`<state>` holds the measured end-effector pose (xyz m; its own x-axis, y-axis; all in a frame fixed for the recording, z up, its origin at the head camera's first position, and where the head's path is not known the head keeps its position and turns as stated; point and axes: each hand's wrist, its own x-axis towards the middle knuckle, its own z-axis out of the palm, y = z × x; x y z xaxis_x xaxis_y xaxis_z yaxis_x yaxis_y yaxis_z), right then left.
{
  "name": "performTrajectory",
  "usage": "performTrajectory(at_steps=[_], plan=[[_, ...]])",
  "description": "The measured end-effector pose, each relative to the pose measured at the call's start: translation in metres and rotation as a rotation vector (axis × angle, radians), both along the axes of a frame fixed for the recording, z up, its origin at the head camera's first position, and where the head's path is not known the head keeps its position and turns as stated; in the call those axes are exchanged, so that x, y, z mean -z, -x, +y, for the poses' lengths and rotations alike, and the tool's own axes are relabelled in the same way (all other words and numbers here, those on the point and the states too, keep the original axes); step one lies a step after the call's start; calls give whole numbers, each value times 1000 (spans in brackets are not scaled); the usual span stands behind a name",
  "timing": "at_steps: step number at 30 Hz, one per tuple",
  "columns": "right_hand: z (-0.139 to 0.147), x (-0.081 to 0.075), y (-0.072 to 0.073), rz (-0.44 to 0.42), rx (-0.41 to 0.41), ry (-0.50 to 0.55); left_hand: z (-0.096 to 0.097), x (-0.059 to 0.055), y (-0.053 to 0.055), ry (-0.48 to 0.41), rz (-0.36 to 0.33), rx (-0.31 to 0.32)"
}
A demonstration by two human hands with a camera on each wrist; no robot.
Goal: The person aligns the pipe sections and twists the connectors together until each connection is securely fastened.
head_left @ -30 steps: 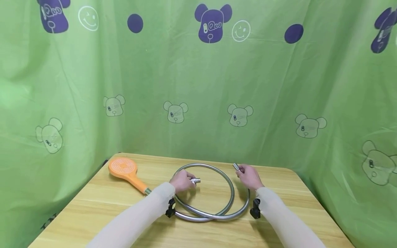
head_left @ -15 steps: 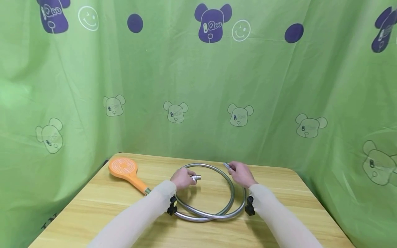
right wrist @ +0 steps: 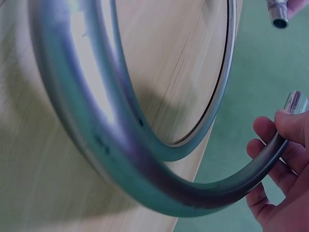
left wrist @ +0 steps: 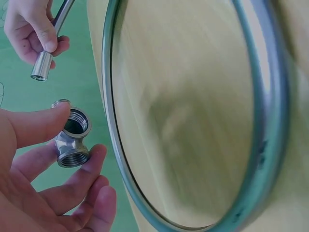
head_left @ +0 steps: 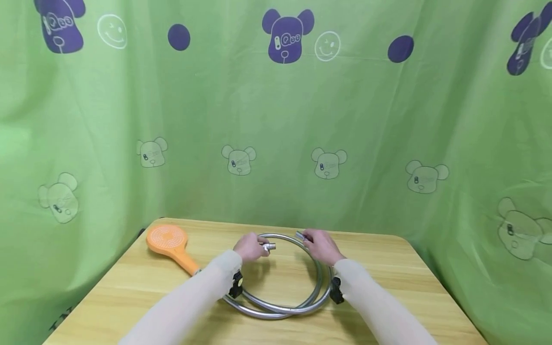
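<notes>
Between thumb and fingers my left hand (head_left: 248,247) pinches a chrome threaded tee fitting (left wrist: 72,144), held above the table. Two of its threaded openings show in the left wrist view. My right hand (head_left: 321,246) grips a silver metal shower hose (right wrist: 263,166) just behind its end nut (left wrist: 42,66), whose opening points toward the left. The nut and the fitting are apart, with a short gap between them. Most of the hose lies looped on the table below the hands. Its other end meets the handle of an orange shower head (head_left: 167,238) at the left.
A pale wood-grain table (head_left: 379,287) bears everything. Green curtain (head_left: 276,110) printed with bear shapes hangs behind it and at both sides. The hose loops spread across the table's middle, under both wrists.
My right hand has moved left with the hose end, closer to the fitting, and the hose loop on that side has drawn inward. The left hand keeps the fitting nearly in place. The head view shifted slightly.
</notes>
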<state>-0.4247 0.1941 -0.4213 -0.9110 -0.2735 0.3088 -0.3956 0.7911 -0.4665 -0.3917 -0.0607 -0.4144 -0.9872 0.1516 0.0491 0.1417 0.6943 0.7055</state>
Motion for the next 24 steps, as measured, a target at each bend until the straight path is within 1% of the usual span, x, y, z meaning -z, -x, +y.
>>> performTrajectory(at_steps=[5, 9, 12, 14, 19, 24], plan=[[-2, 4, 0, 16, 1, -6, 4, -3, 7, 6, -19, 18], [-4, 1, -2, 22, -21, -10, 12, -8, 14, 33, -11, 43], [-8, -1, -2, 14, -43, -13, 16, -10, 17, 52, -8, 51], [-10, -2, -2, 13, -47, -17, 19, -11, 18, 61, -5, 54], [-13, -2, -2, 8, -48, -37, 23, -13, 19, 47, 0, 51], [-13, 3, -3, -20, -49, -56, 26, -10, 19, 45, -8, 52]])
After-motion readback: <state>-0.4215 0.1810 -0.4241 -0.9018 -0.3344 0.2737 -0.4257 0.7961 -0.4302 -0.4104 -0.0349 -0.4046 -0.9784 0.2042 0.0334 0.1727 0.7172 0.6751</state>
